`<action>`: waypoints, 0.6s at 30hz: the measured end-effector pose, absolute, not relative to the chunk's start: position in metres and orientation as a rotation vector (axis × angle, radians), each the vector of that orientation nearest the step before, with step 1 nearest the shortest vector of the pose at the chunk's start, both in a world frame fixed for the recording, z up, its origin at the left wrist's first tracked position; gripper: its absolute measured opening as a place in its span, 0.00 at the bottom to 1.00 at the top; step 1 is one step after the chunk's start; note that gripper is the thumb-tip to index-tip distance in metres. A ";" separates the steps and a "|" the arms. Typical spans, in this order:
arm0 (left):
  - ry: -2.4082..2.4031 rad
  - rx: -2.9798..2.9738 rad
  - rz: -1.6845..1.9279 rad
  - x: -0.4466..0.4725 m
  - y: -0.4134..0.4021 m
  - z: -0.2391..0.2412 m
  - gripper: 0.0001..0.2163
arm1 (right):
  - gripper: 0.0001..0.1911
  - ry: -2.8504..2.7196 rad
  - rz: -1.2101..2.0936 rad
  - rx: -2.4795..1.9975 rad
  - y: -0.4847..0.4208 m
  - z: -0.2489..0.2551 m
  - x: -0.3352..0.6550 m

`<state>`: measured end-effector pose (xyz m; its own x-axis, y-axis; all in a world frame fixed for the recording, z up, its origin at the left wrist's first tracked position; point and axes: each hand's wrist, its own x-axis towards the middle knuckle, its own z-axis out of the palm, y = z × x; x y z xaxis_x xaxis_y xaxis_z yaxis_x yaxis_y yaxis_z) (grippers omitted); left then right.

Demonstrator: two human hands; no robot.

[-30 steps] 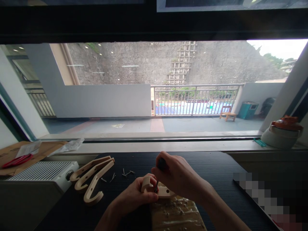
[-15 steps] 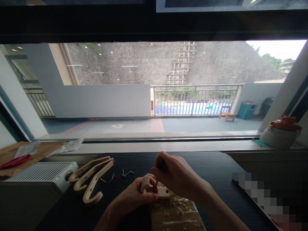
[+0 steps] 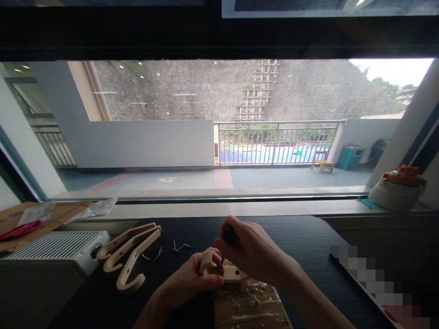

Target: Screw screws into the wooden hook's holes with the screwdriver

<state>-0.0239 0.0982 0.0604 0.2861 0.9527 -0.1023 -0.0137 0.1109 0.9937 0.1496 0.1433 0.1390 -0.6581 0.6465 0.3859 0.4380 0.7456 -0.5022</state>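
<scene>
At the near side of the black table (image 3: 291,235), holds a wooden hook (image 3: 207,262) in the left hand (image 3: 188,275), pinching the curved end between the thumb on the near side and the fingers wrapped around the far side. Rests the flat, holed end of that hook on a tape-wrapped brown block (image 3: 247,320), extending rightward toward the right wrist. Grips a screwdriver (image 3: 229,233) in the right hand (image 3: 252,242), with fingers closed around the dark handle and the shaft pointing steeply down at the hook, just beside the left thumb. Cannot tell how the tip sits, nor how each right fingertip presses, hidden behind the back of the hand. On top of the block, nearer than the hook, small scattered screws (image 3: 256,301). Farther left on the table, three more wooden hooks (image 3: 128,244) lying side by side, apart from the left hand, with a few loose screws (image 3: 177,249) near their right ends. Beside the table, a white radiator (image 3: 60,246) with a slotted top, then red-handled scissors (image 3: 22,230) on brown cardboard (image 3: 63,218). At the right end of the windowsill (image 3: 195,209), a pale pot (image 3: 394,196) with an orange lid, near a small green object (image 3: 366,203).
</scene>
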 end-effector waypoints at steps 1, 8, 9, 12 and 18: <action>1.026 1.231 0.933 -0.024 0.098 0.061 0.10 | 0.07 -2.390 0.498 -0.815 0.143 0.139 0.150; 1.033 1.230 0.928 -0.025 0.098 0.061 0.11 | 0.06 -2.382 0.486 -0.826 0.143 0.137 0.150; 1.035 1.233 0.928 -0.025 0.098 0.061 0.11 | 0.06 -2.380 0.485 -0.826 0.144 0.137 0.150; 1.040 1.242 0.928 -0.024 0.097 0.062 0.11 | 0.06 -2.377 0.483 -0.821 0.147 0.135 0.149; 1.028 1.237 0.928 -0.021 0.096 0.066 0.11 | 0.08 -2.373 0.526 -0.848 0.153 0.133 0.150</action>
